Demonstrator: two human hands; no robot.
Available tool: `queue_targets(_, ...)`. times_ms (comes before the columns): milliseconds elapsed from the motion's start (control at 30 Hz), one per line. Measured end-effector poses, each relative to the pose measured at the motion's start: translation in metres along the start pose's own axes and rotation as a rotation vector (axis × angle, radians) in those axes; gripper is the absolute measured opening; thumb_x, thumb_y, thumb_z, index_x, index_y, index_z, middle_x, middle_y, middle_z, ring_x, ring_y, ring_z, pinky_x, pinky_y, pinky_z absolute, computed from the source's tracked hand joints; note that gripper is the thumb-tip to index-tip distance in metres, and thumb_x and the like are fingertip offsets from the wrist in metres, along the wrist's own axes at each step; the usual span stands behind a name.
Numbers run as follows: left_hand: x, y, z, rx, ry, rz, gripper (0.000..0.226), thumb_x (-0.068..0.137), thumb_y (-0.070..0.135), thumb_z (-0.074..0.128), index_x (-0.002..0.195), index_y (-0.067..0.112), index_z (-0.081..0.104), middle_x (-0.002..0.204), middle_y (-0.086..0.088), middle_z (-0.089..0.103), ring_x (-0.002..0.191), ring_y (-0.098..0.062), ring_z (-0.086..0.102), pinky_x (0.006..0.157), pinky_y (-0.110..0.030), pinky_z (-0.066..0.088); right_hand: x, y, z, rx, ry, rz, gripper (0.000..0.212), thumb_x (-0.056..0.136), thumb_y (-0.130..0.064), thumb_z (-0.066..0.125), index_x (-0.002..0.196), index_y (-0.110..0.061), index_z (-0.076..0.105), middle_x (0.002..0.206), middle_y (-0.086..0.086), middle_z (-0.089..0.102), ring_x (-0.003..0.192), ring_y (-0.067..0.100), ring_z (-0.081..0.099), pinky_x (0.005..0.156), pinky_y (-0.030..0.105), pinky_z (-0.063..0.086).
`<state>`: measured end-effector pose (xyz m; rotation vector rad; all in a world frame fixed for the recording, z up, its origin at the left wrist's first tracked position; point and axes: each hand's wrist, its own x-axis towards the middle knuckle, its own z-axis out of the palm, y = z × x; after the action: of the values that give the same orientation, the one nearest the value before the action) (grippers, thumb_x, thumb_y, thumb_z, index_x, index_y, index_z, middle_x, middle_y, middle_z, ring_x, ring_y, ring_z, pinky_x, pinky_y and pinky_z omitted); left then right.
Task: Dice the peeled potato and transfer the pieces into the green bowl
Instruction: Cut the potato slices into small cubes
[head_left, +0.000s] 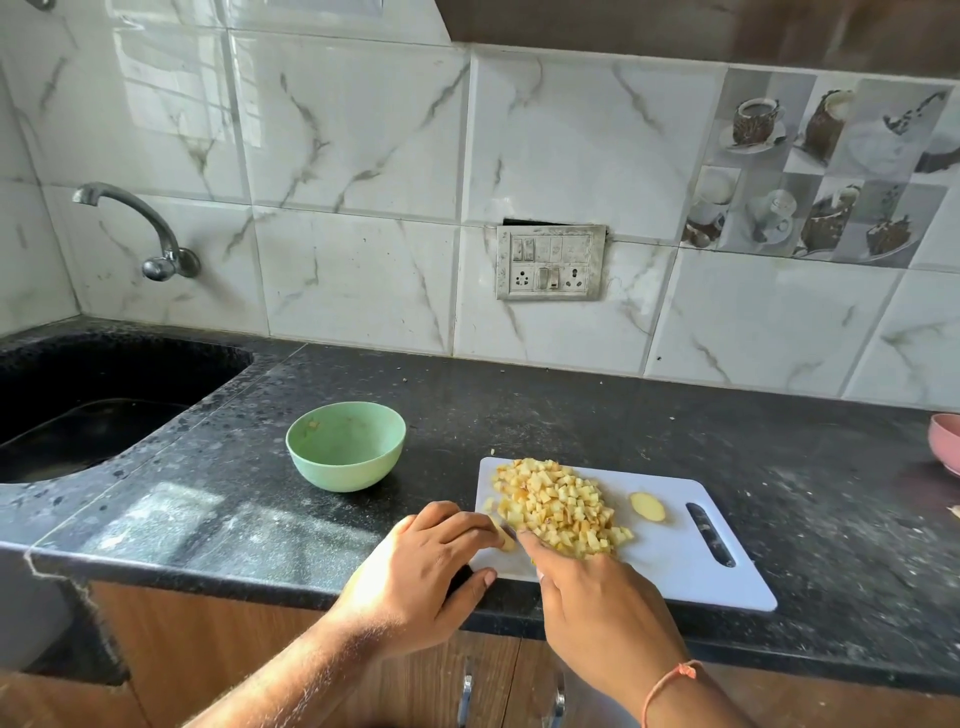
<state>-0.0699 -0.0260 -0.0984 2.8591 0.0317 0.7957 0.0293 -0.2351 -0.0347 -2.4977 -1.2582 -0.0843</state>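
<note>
Fingers (483, 527) of the left hand (421, 577) curl over a small remaining potato piece (505, 540) at the near left corner of the white cutting board (691, 566), pinching it down, apparently to steady it for a cut. Right hand (597, 592) is closed around what appears to be a knife handle; the handle is hidden under the hand and only a sliver of blade (511, 532) shows beside the piece, so the grip is inferred, not confirmed. Head view only. Diced potato pile (561, 506) sits mid-board, just beyond both hands and touching the right knuckles; likely pushed aside to clear the cutting corner. One uncut slice (648, 506) lies apart, right of the pile. Green bowl (345, 446) stands on the dark tabletop (571, 410) to the left of the board, near but not touching, holding almost nothing. Judgement: dicing nearly done, transfer not yet begun. Sink (93, 410) at far left; pink bowl (946, 441) at right edge.
</note>
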Motion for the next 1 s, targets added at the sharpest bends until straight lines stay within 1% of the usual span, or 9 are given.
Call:
queue_targets(100, 0.000, 0.000, 0.000, 0.005, -0.001, 0.004, 0.034, 0.106, 0.052, 0.046, 0.135, 0.041, 0.058, 0.141, 0.031, 0.050, 0.130, -0.003, 0.045, 0.099, -0.033, 0.049, 0.004, -0.005, -0.001, 0.004, 0.005, -0.016, 0.052, 0.107, -0.036, 0.034, 0.157, -0.050, 0.027, 0.086, -0.008, 0.064, 0.068, 0.010, 0.053, 0.054, 0.023, 0.037)
queue_targets(267, -0.002, 0.003, -0.001, 0.041, 0.012, -0.001, 0.032, 0.105, 0.049, 0.047, 0.134, 0.042, 0.059, 0.139, 0.031, 0.051, 0.131, -0.002, 0.045, 0.098, -0.032, 0.049, 0.006, -0.002, -0.001, -0.076, -0.028, -0.014, 0.053, 0.106, -0.035, 0.034, 0.156, -0.051, 0.025, 0.097, -0.005, 0.070, 0.080, 0.017, 0.062, 0.068, 0.034, 0.057)
queue_targets(333, -0.002, 0.004, -0.002, 0.055, 0.019, -0.004, 0.031, 0.104, 0.048, 0.048, 0.132, 0.041, 0.062, 0.136, 0.030, 0.053, 0.131, -0.002, 0.045, 0.097, -0.032, 0.049, 0.004, -0.003, -0.001, -0.113, -0.054, -0.012, 0.057, 0.106, -0.032, 0.035, 0.158, -0.049, 0.021, 0.096, -0.002, 0.070, 0.082, 0.019, 0.065, 0.071, 0.038, 0.059)
queue_targets(467, -0.001, 0.004, -0.002, 0.067, 0.027, -0.007, 0.031, 0.105, 0.048, 0.048, 0.129, 0.040, 0.066, 0.131, 0.029, 0.057, 0.128, -0.001, 0.046, 0.094, -0.030, 0.049, -0.003, -0.005, 0.001, -0.123, -0.075, -0.020, 0.062, 0.105, -0.026, 0.037, 0.161, -0.043, 0.017, 0.087, -0.002, 0.066, 0.075, 0.015, 0.063, 0.064, 0.033, 0.058)
queue_targets(567, -0.001, 0.003, -0.001, 0.075, 0.025, -0.013, 0.032, 0.105, 0.048, 0.048, 0.129, 0.040, 0.068, 0.128, 0.029, 0.058, 0.127, -0.002, 0.047, 0.093, -0.031, 0.050, -0.015, -0.006, -0.001, -0.118, -0.087, 0.007, 0.066, 0.105, -0.023, 0.037, 0.162, -0.044, 0.010, 0.080, -0.002, 0.055, 0.062, 0.011, 0.049, 0.055, 0.028, 0.043)
queue_targets(733, -0.004, 0.000, 0.003, 0.057, 0.032, -0.016, 0.034, 0.107, 0.048, 0.048, 0.130, 0.037, 0.071, 0.126, 0.027, 0.061, 0.125, -0.003, 0.049, 0.092, -0.032, 0.052, -0.033, -0.004, -0.012, -0.157, -0.199, 0.072, 0.073, 0.105, -0.021, 0.035, 0.161, -0.047, -0.003, 0.072, -0.003, 0.040, 0.068, 0.021, 0.048, 0.069, 0.031, 0.040)
queue_targets(867, -0.004, 0.000, 0.004, 0.046, 0.042, -0.022, 0.038, 0.107, 0.047, 0.047, 0.130, 0.034, 0.073, 0.124, 0.027, 0.064, 0.123, -0.002, 0.050, 0.092, -0.032, 0.053, -0.037, 0.001, -0.018, -0.170, -0.251, 0.076, 0.076, 0.104, -0.023, 0.036, 0.159, -0.050, -0.007, 0.087, 0.003, 0.058, 0.079, 0.025, 0.057, 0.075, 0.032, 0.046)
queue_targets(933, -0.003, 0.001, 0.004, 0.042, 0.045, -0.021, 0.038, 0.107, 0.047, 0.047, 0.129, 0.033, 0.074, 0.124, 0.026, 0.065, 0.122, -0.003, 0.051, 0.091, -0.032, 0.053, -0.039, 0.002, -0.022, -0.171, -0.269, 0.086, 0.077, 0.103, -0.024, 0.037, 0.159, -0.053, -0.007, 0.084, 0.002, 0.054, 0.074, 0.022, 0.052, 0.074, 0.030, 0.043)
queue_targets(1000, -0.004, 0.001, 0.003, 0.040, 0.054, -0.017, 0.037, 0.107, 0.046, 0.048, 0.128, 0.032, 0.075, 0.123, 0.026, 0.065, 0.121, -0.003, 0.051, 0.091, -0.032, 0.054, -0.041, 0.000, -0.026, -0.157, -0.257, 0.080, 0.078, 0.103, -0.025, 0.040, 0.159, -0.054, -0.005, 0.070, -0.003, 0.047, 0.059, 0.013, 0.043, 0.070, 0.028, 0.042)
